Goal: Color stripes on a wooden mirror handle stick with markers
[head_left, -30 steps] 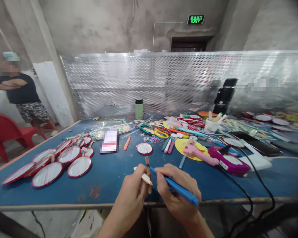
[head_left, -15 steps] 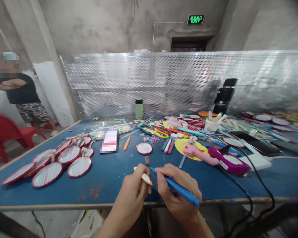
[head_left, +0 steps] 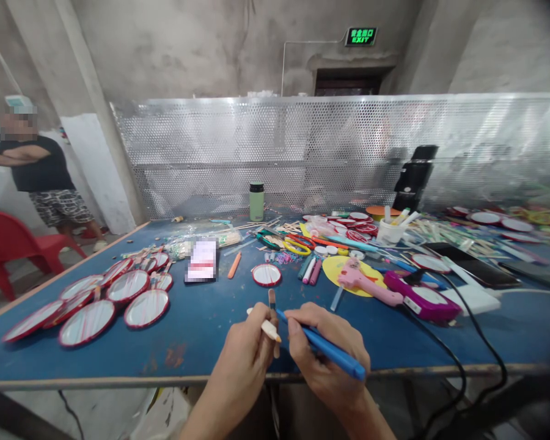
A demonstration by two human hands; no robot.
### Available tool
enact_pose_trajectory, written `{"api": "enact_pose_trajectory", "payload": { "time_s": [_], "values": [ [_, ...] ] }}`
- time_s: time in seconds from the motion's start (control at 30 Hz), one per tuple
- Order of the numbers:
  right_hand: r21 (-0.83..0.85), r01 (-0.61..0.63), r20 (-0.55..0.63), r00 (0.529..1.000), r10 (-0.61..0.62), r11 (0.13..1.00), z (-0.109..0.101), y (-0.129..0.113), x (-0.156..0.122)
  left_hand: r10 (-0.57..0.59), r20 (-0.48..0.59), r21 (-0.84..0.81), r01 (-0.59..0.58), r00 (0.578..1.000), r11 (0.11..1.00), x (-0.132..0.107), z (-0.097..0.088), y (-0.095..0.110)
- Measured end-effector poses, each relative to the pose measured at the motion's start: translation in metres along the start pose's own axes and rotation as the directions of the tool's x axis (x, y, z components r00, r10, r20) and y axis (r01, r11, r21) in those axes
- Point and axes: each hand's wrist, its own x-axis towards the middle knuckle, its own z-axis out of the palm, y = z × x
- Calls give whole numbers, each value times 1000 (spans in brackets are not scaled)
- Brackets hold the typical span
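At the table's front edge, my left hand (head_left: 244,345) is closed around a wooden craft stick (head_left: 272,298), painted dark over part of its length. The same fingers also hold a slim white marker (head_left: 269,330) with an orange tip. My right hand (head_left: 330,351) grips a blue marker (head_left: 334,351) like a pen, its front end close beside the stick; whether they touch I cannot tell. Beyond the hands lies a small round mirror-like disc (head_left: 266,275) with a red rim.
Several larger red-rimmed discs (head_left: 88,322) are piled at left. A phone (head_left: 202,260), an orange marker (head_left: 234,265) and scissors (head_left: 297,244) lie farther back. To the right are a pink glue gun (head_left: 369,284), a purple device (head_left: 424,299) and black cables (head_left: 479,342).
My right hand has shifted very slightly left with the blue marker. My left hand stays almost still, holding the stick and white marker.
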Motion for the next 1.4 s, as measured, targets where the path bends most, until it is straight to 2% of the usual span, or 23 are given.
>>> {"api": "enact_pose_trajectory", "payload": {
  "time_s": [0.83,1.4],
  "values": [
    [-12,-13,-37,999,12,1000,0,0,0,-7,6,-20,7,1000,1000,1,-1,2],
    [-3,-14,2,1000,14,1000,-2,-1,1,8,7,-30,-8,1000,1000,0,0,1]
  ]
}}
